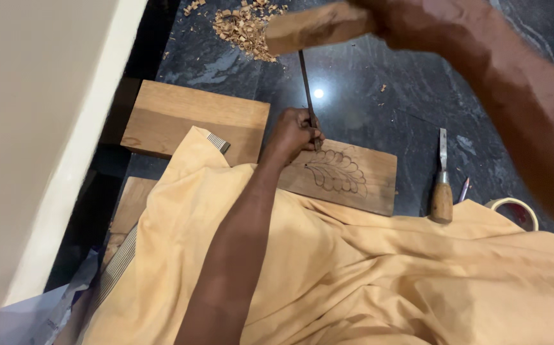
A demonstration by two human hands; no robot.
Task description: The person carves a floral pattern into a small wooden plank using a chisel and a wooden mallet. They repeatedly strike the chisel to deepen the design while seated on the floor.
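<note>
The left hand [293, 133] is closed around a thin chisel [306, 89], its tip on the left end of the board [369, 176], which lies on the dark floor [411, 96]. The right hand [417, 25] is clenched on a raised wooden mallet [315, 29]. A leaf outline [335, 171] is drawn on the board; little cutting shows, so most carving looks left to do. A spare chisel [442, 185] lies just beside the board's right edge, shavings [245, 25] by the floor's far edge.
</note>
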